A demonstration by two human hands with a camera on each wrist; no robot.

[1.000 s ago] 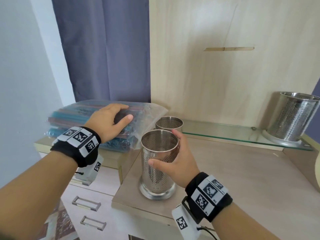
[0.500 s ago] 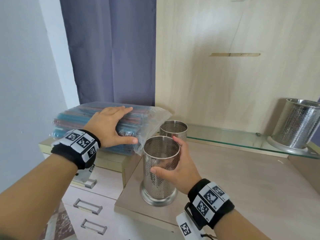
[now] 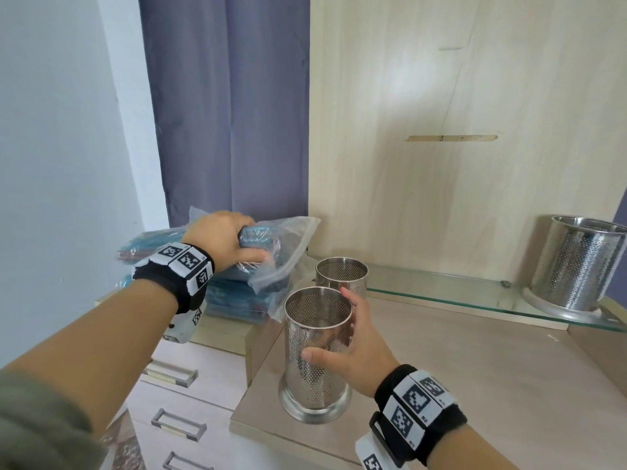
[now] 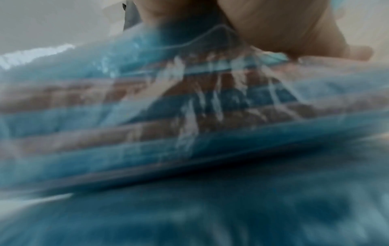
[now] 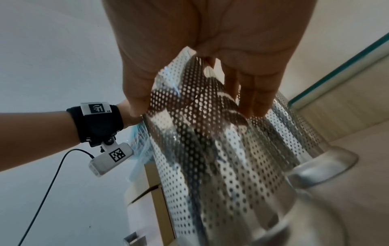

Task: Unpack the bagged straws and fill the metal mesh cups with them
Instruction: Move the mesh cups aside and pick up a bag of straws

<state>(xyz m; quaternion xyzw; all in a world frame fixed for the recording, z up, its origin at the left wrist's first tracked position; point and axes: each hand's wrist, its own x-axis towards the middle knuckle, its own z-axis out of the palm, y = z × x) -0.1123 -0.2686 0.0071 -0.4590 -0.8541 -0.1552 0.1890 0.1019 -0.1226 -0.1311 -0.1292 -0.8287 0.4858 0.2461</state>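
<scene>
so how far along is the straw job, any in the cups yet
Nothing is done: the near mesh cup, the cup behind it and the wide cup on the glass shelf show no straws. In hand: the left hand grips the top bag of straws, raised off the stack, bag apparently unopened; the right hand holds the near cup. Left: open bags, fill cups.

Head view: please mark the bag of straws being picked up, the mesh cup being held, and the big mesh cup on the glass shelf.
bag of straws [image 3: 261,239], head view, straw bundle beside fingers.
held mesh cup [image 3: 314,371], head view, perforated wall.
big mesh cup [image 3: 576,266], head view, side wall.
</scene>
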